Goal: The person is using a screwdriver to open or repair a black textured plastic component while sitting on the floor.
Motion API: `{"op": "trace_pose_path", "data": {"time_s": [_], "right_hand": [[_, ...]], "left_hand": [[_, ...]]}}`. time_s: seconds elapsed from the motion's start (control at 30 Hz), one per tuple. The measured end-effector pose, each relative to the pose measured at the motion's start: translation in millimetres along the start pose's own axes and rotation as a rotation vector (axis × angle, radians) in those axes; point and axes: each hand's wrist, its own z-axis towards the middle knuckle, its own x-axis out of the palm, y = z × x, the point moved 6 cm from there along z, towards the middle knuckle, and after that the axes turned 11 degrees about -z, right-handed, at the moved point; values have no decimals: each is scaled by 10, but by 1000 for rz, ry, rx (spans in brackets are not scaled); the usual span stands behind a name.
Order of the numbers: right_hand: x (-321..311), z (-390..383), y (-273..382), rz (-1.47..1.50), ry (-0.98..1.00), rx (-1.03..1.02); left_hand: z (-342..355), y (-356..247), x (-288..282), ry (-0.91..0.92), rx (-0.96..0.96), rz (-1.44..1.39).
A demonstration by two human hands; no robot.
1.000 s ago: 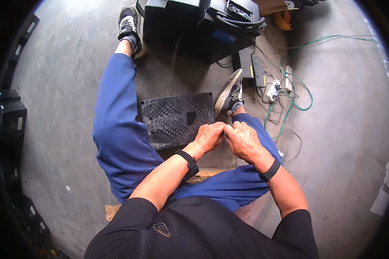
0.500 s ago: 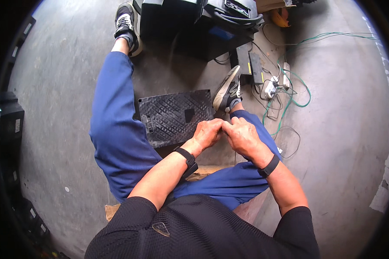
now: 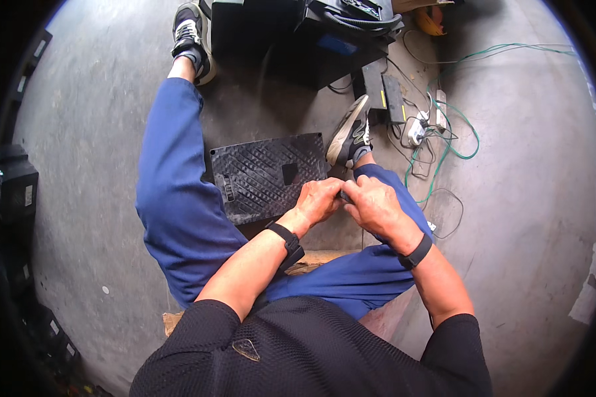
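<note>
My left hand (image 3: 318, 201) and my right hand (image 3: 379, 210) meet between my knees, fingers curled and fingertips together. A small dark piece (image 3: 345, 196) shows between them; its kind is hidden by the fingers. Just beyond my left hand, a black rectangular panel (image 3: 258, 173) with a ribbed, textured face lies between my legs, tilted a little. A small dark square marks the panel's right part, and a slotted patch its left part. Neither hand visibly grips the panel.
Ahead stands a large black box-shaped unit (image 3: 291, 49) with a ribbed hose on top. Right of my shoe (image 3: 352, 135) are black flat-sided pieces (image 3: 392, 99), a white power strip (image 3: 418, 129) and tangled green cables (image 3: 471, 155). Black boxes (image 3: 16, 185) line the left edge.
My right hand has shifted slightly right and its thumb has opened away a little, so the small dark piece now shows between my hands. The panel has not moved between my legs.
</note>
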Motion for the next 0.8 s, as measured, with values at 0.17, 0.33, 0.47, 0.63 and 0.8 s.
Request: {"op": "trace_pose_path", "data": {"time_s": [0.17,0.33,0.47,0.63,0.8], "right_hand": [[51,45,-133,122,281,177],[2,-25,28,-36,-76,-4],[-41,0,-23,68,-2,47],[70,-15,-77,109,104,100],[61,-10,3,14,-25,-41]], "left_hand": [[7,-23,-5,-53,0,22],[39,-120,-58,-85,117,-34],[3,-18,-11,26,17,-51],[32,-66,-24,-33,43,-4],[16,-50,-26,-24,61,16]]}}
